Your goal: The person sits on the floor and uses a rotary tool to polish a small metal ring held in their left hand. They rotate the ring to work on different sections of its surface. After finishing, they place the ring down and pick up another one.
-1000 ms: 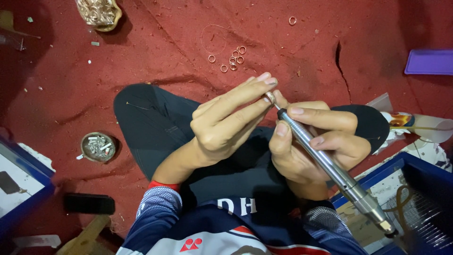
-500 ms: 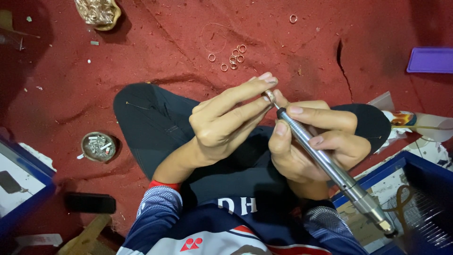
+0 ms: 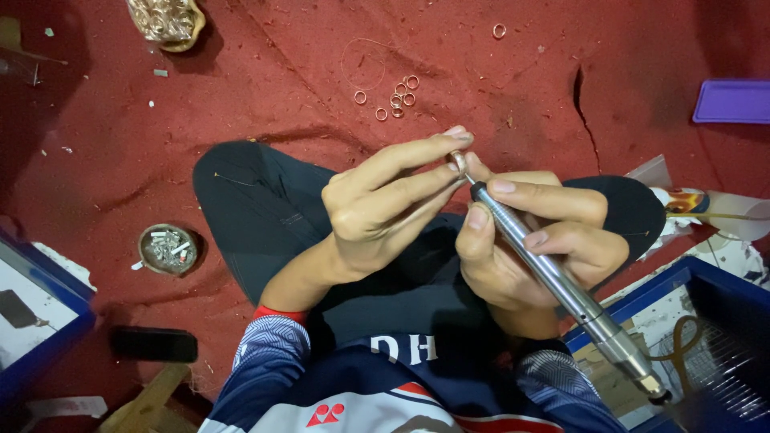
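The left hand (image 3: 377,212) pinches a small metal ring (image 3: 458,161) between thumb and forefinger, fingers (image 3: 417,156) closed tight on its rim, held up over the person's crossed legs. The right hand (image 3: 533,240) grips a slim silver rotary handpiece (image 3: 553,273) like a pen, fingers clamped round the barrel close to the nose, and its fine tip sits against or just inside the ring; the exact contact is too small to tell.

The ring looks light, stiff and smooth, so I judge it apt to slip or spin under the tool unless it is pinched by its outer edge from two opposite sides, leaving the inner face free. It seems hard rather than fragile, though thin enough that a strong squeeze might put it out of round. It shows a pale, dull metallic sheen, narrow band, mostly hidden by the fingertips. The handpiece is rigid and heavier, with a cable end trailing toward the blue tray (image 3: 706,281) at the right; holding it near the tip gives the steadiest control.

On the red floor cloth (image 3: 265,88) beyond the hands lies a cluster of similar loose rings (image 3: 395,96), one more ring (image 3: 499,30) well apart. A small round dish (image 3: 167,248) holding bits sits to the left, near a black slab (image 3: 154,345)
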